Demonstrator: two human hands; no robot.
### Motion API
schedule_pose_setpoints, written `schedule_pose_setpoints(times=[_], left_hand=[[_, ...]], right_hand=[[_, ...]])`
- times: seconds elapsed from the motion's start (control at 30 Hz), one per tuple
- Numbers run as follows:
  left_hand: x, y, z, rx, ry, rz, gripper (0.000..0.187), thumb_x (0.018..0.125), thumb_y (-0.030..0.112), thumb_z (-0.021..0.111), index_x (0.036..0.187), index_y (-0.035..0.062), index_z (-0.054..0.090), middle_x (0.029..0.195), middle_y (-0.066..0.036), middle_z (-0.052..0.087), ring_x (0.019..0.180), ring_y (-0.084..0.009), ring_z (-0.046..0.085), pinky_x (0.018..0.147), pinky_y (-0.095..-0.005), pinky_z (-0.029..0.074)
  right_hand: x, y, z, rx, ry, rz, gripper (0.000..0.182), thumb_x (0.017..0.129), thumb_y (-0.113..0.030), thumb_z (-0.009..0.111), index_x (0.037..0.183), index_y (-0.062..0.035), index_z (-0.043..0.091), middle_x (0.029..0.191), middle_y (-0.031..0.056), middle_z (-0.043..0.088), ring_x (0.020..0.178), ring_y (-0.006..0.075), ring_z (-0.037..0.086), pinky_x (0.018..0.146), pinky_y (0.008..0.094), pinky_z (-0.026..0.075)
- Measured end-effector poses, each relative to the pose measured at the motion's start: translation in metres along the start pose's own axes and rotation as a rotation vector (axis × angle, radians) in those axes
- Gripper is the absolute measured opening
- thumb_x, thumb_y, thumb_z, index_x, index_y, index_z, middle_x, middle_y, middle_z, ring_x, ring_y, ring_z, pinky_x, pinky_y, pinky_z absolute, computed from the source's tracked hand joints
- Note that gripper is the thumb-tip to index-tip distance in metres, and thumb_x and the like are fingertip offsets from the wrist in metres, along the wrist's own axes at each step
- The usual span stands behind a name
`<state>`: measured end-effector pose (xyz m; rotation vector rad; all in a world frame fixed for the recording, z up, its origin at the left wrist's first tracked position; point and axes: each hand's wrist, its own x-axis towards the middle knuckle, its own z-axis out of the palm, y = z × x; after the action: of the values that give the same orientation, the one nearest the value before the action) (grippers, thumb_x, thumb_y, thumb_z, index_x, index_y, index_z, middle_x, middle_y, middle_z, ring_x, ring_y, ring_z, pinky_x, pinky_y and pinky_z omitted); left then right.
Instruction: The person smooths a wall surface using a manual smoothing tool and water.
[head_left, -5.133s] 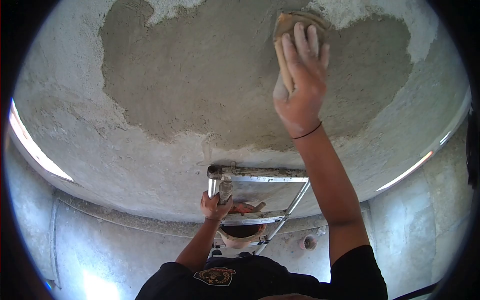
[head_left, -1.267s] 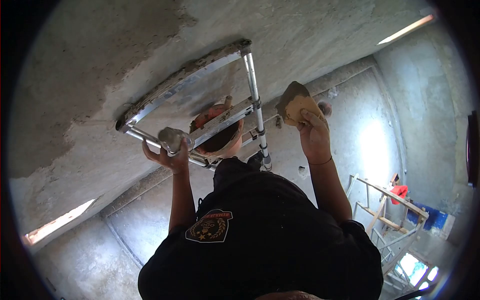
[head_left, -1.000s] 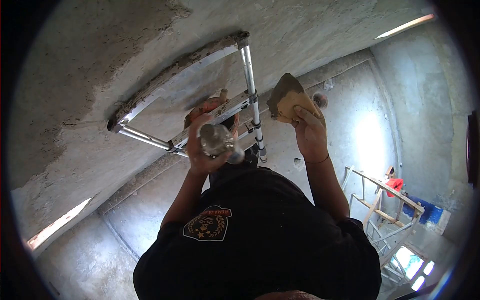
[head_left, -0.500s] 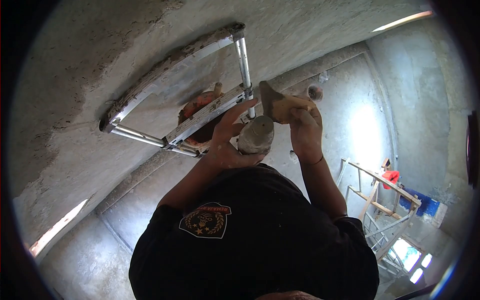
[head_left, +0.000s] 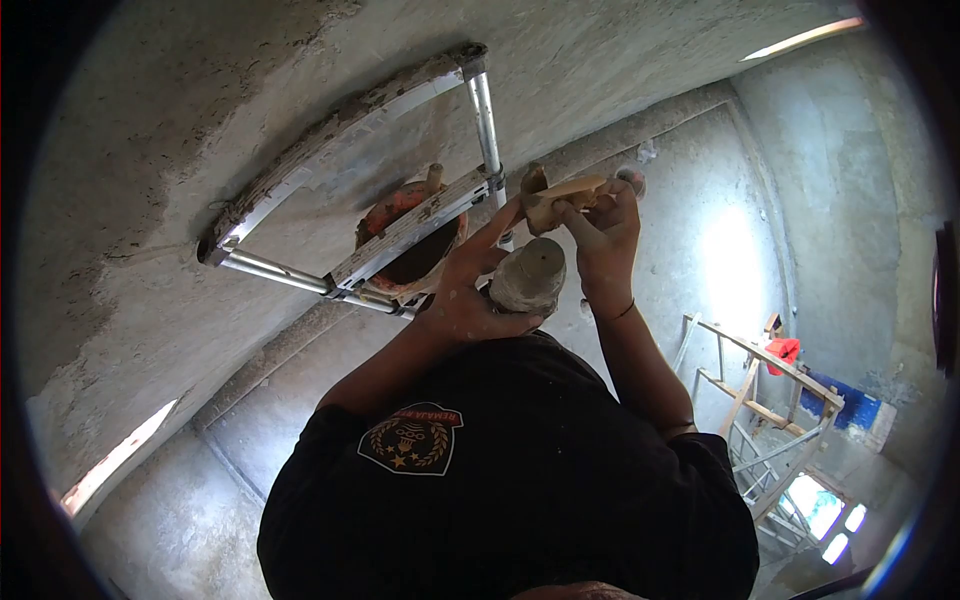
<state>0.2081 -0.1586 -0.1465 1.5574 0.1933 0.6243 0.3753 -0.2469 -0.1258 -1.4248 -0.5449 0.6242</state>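
Observation:
My left hand (head_left: 462, 297) is closed around a grey, mortar-smeared cylinder (head_left: 530, 275) with a small dark spot on its rounded end. A thin tan sheet (head_left: 560, 204), bent over and darker grey at its far end, is pinched between the thumb and fingers of my right hand (head_left: 607, 240). My left fingertips come right up to the sheet's near edge. The two hands are close together in front of my chest, above the floor. What material the cylinder is made of, I cannot tell.
Just beyond my left hand stands a metal ladder (head_left: 486, 125) with mortar-caked treads. Behind its lower tread is an orange-red bucket (head_left: 385, 212) of dark contents, a handle sticking up. A bare plastered wall (head_left: 190, 110) rises alongside. Scaffolding (head_left: 765, 350) with a red cloth stands at right.
The tan sheet has been turned and folded over, its dark end swinging down. The cylinder and my left hand have shifted slightly right, closer to my right hand.

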Motion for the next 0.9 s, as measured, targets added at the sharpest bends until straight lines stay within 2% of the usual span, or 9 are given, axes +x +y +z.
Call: schedule_pose_setpoints(times=[0.1, 0.23, 0.3, 0.43, 0.53, 0.6, 0.7, 0.83, 0.9], left_hand=[[0.004, -0.001, 0.0, 0.02, -0.009, 0.032, 0.055, 0.058, 0.025, 0.086, 0.101, -0.005, 0.071, 0.154, -0.028, 0.032, 0.14, -0.0395, 0.039, 0.113, -0.0447, 0.032], [0.006, 0.002, -0.001, 0.06, -0.042, 0.027, 0.053, 0.058, 0.026, 0.086, 0.099, -0.0052, 0.072, 0.155, -0.028, 0.03, 0.139, -0.0382, 0.041, 0.112, -0.0425, 0.035], [0.007, 0.008, -0.003, 0.089, -0.039, 0.037, 0.053, 0.058, 0.025, 0.086, 0.098, -0.005, 0.072, 0.155, -0.028, 0.029, 0.139, -0.0378, 0.042, 0.111, -0.0422, 0.036], [0.008, 0.009, -0.007, 0.164, -0.068, 0.079, 0.052, 0.057, 0.025, 0.087, 0.099, -0.0035, 0.072, 0.155, -0.027, 0.03, 0.137, -0.0371, 0.044, 0.11, -0.0421, 0.037], [0.009, 0.007, -0.011, 0.114, -0.091, 0.088, 0.053, 0.056, 0.025, 0.088, 0.099, -0.0017, 0.072, 0.152, -0.026, 0.036, 0.135, -0.0373, 0.046, 0.109, -0.0436, 0.038], [0.005, -0.001, -0.013, 0.119, -0.078, 0.124, 0.053, 0.055, 0.024, 0.089, 0.098, -0.0007, 0.071, 0.15, -0.026, 0.038, 0.134, -0.0372, 0.047, 0.108, -0.0442, 0.038], [0.004, -0.005, -0.014, 0.115, -0.08, 0.174, 0.053, 0.054, 0.024, 0.09, 0.097, 0.0006, 0.071, 0.148, -0.025, 0.041, 0.134, -0.0376, 0.047, 0.108, -0.0452, 0.039], [0.003, -0.007, -0.011, 0.103, -0.057, 0.231, 0.051, 0.053, 0.023, 0.09, 0.095, 0.001, 0.071, 0.148, -0.026, 0.041, 0.134, -0.0388, 0.045, 0.108, -0.0453, 0.038], [0.003, -0.004, -0.009, 0.081, -0.052, 0.215, 0.049, 0.053, 0.023, 0.09, 0.093, 0.0009, 0.071, 0.148, -0.026, 0.041, 0.135, -0.0391, 0.045, 0.109, -0.0453, 0.037]], right_hand=[[0.002, 0.0, 0.002, -0.263, 0.006, -0.139, 0.044, 0.08, 0.003, 0.072, 0.114, -0.0028, 0.046, 0.099, 0.0063, 0.063, 0.094, 0.0146, 0.064, 0.076, 0.0263, 0.053], [0.0, -0.007, 0.006, -0.295, 0.031, -0.168, 0.055, 0.078, 0.002, 0.075, 0.124, -0.002, 0.045, 0.103, 0.0064, 0.063, 0.097, 0.0142, 0.064, 0.077, 0.0283, 0.055], [0.002, -0.002, 0.001, -0.278, -0.123, -0.092, 0.063, 0.078, 0.0, 0.077, 0.132, -0.0012, 0.045, 0.11, 0.0091, 0.064, 0.102, 0.0153, 0.064, 0.08, 0.0294, 0.056], [0.003, -0.009, 0.004, -0.15, -0.168, -0.012, 0.065, 0.076, -0.002, 0.079, 0.134, -0.0009, 0.049, 0.115, 0.011, 0.064, 0.104, 0.0159, 0.064, 0.085, 0.0305, 0.056], [0.006, -0.012, 0.004, 0.029, -0.132, -0.097, 0.06, 0.075, -0.001, 0.079, 0.13, -0.0014, 0.055, 0.113, 0.0102, 0.066, 0.1, 0.0164, 0.065, 0.086, 0.0308, 0.054], [0.014, -0.013, -0.015, -0.296, -0.367, -0.13, 0.061, 0.074, 0.0, 0.078, 0.131, -0.002, 0.055, 0.112, 0.01, 0.066, 0.103, 0.0167, 0.064, 0.088, 0.0307, 0.052], [0.018, -0.017, -0.026, -0.448, -0.467, -0.197, 0.059, 0.073, 0.002, 0.077, 0.129, -0.0022, 0.057, 0.11, 0.0095, 0.067, 0.106, 0.016, 0.063, 0.088, 0.0302, 0.051], [0.01, -0.009, -0.022, -0.367, -0.443, -0.189, 0.056, 0.075, 0.003, 0.076, 0.127, -0.0017, 0.055, 0.113, 0.0103, 0.066, 0.108, 0.0168, 0.062, 0.088, 0.0305, 0.051], [0.003, -0.005, -0.011, -0.08, -0.244, -0.16, 0.052, 0.077, 0.004, 0.074, 0.124, -0.0027, 0.052, 0.115, 0.0103, 0.065, 0.108, 0.0183, 0.062, 0.088, 0.031, 0.051]])
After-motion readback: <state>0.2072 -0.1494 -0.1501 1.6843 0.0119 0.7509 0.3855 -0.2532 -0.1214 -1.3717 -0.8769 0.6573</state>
